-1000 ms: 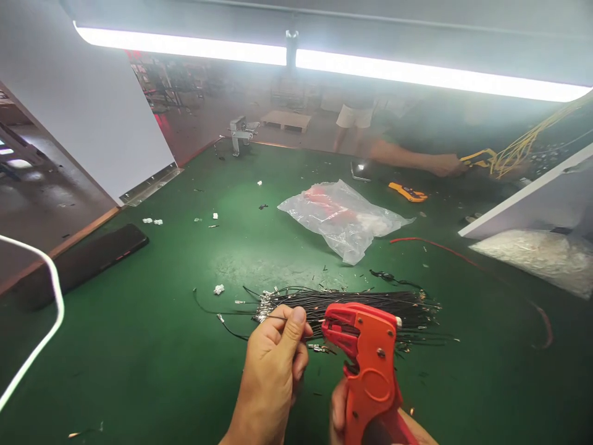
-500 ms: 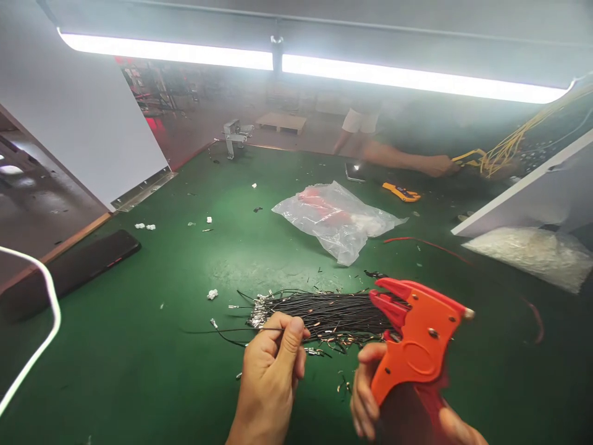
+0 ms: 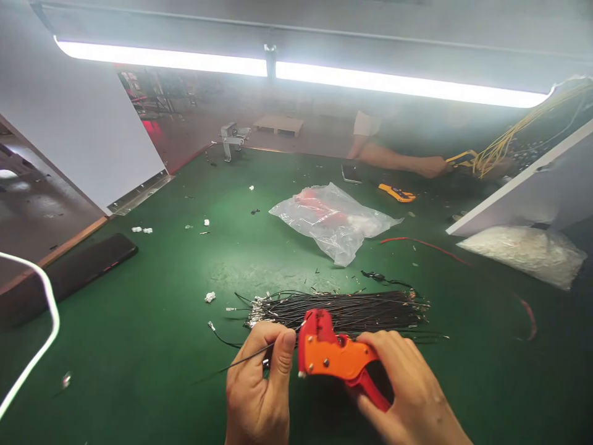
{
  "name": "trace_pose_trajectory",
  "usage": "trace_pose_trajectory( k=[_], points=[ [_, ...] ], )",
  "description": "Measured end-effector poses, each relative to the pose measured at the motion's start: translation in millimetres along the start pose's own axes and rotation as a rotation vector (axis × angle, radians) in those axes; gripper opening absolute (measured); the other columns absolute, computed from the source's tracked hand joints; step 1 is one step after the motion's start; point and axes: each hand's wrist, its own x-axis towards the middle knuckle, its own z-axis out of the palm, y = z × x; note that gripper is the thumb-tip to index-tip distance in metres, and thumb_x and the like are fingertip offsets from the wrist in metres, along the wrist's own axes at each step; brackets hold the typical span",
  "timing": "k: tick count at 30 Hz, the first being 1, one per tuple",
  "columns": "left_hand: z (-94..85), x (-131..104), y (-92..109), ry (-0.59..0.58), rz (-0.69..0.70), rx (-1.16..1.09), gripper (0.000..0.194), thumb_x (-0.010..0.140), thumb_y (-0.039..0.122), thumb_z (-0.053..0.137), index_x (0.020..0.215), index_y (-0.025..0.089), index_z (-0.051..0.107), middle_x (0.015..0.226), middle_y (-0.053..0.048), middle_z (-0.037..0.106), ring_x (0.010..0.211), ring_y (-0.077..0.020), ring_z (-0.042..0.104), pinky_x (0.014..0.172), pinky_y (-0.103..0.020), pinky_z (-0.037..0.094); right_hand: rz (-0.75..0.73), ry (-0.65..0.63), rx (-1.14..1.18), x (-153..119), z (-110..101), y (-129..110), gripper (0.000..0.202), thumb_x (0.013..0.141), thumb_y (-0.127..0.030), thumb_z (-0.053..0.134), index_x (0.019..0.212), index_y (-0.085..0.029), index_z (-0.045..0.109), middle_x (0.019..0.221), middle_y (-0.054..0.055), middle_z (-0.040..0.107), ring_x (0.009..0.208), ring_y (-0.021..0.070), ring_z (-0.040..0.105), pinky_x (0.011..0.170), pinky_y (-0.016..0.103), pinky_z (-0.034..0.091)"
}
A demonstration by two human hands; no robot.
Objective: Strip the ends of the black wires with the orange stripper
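Observation:
Between thumb and forefinger, my left hand pinches a thin black wire whose free length trails off to the left. My right hand is wrapped round the handles of a wire stripper with an orange body and red jaws. The stripper's head points left, right beside my left fingertips; whether the wire's tip lies within the jaws I cannot tell. Just behind both hands lies a bundle of black wires, with metal terminals at its left end and some copper ends showing.
A clear plastic bag with red and white contents lies mid-table. Beyond it are an orange tool, a phone and another person's arm. A dark long case and a white cable are at left.
The wire stripper has swung down and left, turning from upright to pointing at my left hand. My left hand, still pinching the wire, has shifted slightly left and down.

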Motion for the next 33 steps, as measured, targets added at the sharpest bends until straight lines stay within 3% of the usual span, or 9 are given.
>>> trace_pose_trajectory(
  k=[3, 7, 11, 15, 17, 20, 22, 26, 33],
  points=[
    [-2.0, 2.8, -6.1, -0.065, 0.165, 0.117, 0.019, 0.088, 0.029, 0.069, 0.069, 0.025, 0.067, 0.062, 0.002, 0.059, 0.058, -0.0143, 0.051, 0.060, -0.025, 0.039, -0.220, -0.068, -0.031, 0.1, 10.4, -3.6, 0.054, 0.067, -0.021, 0.078, 0.115, -0.020, 0.053, 0.094, 0.009, 0.066, 0.081, 0.0275, 0.055, 0.071, 0.039, 0.043],
    [-4.3, 4.1, -19.6, -0.202, 0.535, 0.296, 0.017, 0.090, 0.011, 0.059, 0.079, 0.023, 0.061, 0.066, 0.005, 0.058, 0.062, -0.0128, 0.051, 0.068, -0.026, 0.041, -0.267, 0.006, -0.068, 2.8, 16.3, -12.2, 0.049, 0.069, -0.031, 0.083, 0.110, -0.016, 0.062, 0.101, 0.009, 0.067, 0.089, 0.0267, 0.058, 0.078, 0.038, 0.046],
    [-2.6, 3.7, -28.0, -0.305, 0.712, 0.448, 0.017, 0.089, 0.005, 0.060, 0.085, 0.022, 0.058, 0.069, 0.006, 0.061, 0.064, -0.0123, 0.051, 0.070, -0.029, 0.037, -0.289, 0.035, -0.114, 4.6, 18.2, -14.2, 0.053, 0.068, -0.041, 0.086, 0.109, -0.016, 0.065, 0.098, 0.008, 0.067, 0.087, 0.0252, 0.058, 0.078, 0.037, 0.044],
    [-0.1, 3.7, -31.6, -0.323, 0.751, 0.524, 0.017, 0.089, 0.006, 0.064, 0.088, 0.023, 0.061, 0.068, 0.008, 0.064, 0.063, -0.0124, 0.053, 0.076, -0.034, 0.029, -0.268, 0.028, -0.073, 2.2, 18.5, -8.9, 0.054, 0.070, -0.056, 0.081, 0.109, -0.022, 0.064, 0.096, 0.006, 0.064, 0.096, 0.0314, 0.055, 0.091, 0.047, 0.032],
    [1.9, 1.4, -32.0, -0.325, 0.740, 0.529, 0.016, 0.089, 0.007, 0.064, 0.087, 0.024, 0.062, 0.068, 0.009, 0.065, 0.065, -0.0131, 0.054, 0.076, -0.036, 0.026, -0.232, -0.017, -0.020, 0.7, 15.0, -7.2, 0.050, 0.081, -0.059, 0.072, 0.115, -0.024, 0.062, 0.102, 0.006, 0.064, 0.104, 0.0327, 0.052, 0.093, 0.048, 0.030],
    [6.7, -6.0, -31.2, -0.312, 0.726, 0.527, 0.015, 0.091, 0.011, 0.062, 0.085, 0.024, 0.064, 0.066, 0.008, 0.065, 0.067, -0.0151, 0.055, 0.076, -0.038, 0.023, -0.071, 0.058, 0.122, 0.6, 6.8, -7.6, 0.045, 0.098, -0.046, 0.054, 0.137, -0.023, 0.049, 0.114, 0.007, 0.063, 0.111, 0.0286, 0.050, 0.094, 0.044, 0.034],
    [10.1, -12.1, -31.3, -0.309, 0.740, 0.510, 0.014, 0.092, 0.012, 0.062, 0.084, 0.024, 0.065, 0.066, 0.007, 0.066, 0.068, -0.0160, 0.055, 0.076, -0.039, 0.023, -0.061, 0.122, 0.219, 2.4, 2.2, -8.7, 0.046, 0.101, -0.032, 0.050, 0.145, -0.020, 0.041, 0.116, 0.006, 0.064, 0.110, 0.0239, 0.052, 0.093, 0.039, 0.038],
    [13.6, -19.6, -35.2, -0.309, 0.778, 0.505, 0.015, 0.092, 0.014, 0.062, 0.081, 0.023, 0.066, 0.064, 0.006, 0.065, 0.067, -0.0159, 0.053, 0.074, -0.040, 0.023, -0.236, 0.100, 0.185, 8.4, -1.3, -10.7, 0.027, 0.093, -0.009, 0.056, 0.117, -0.023, 0.059, 0.094, -0.001, 0.071, 0.096, 0.0204, 0.060, 0.092, 0.038, 0.031],
    [16.3, -19.0, -38.6, -0.270, 0.795, 0.557, 0.025, 0.096, 0.018, 0.056, 0.073, 0.022, 0.063, 0.062, 0.005, 0.060, 0.067, -0.0156, 0.051, 0.073, -0.040, 0.022, -0.310, 0.081, 0.016, 13.2, 1.4, -12.1, 0.022, 0.086, -0.003, 0.055, 0.100, -0.020, 0.058, 0.076, -0.003, 0.069, 0.079, 0.0190, 0.065, 0.085, 0.040, 0.026]
  ],
)
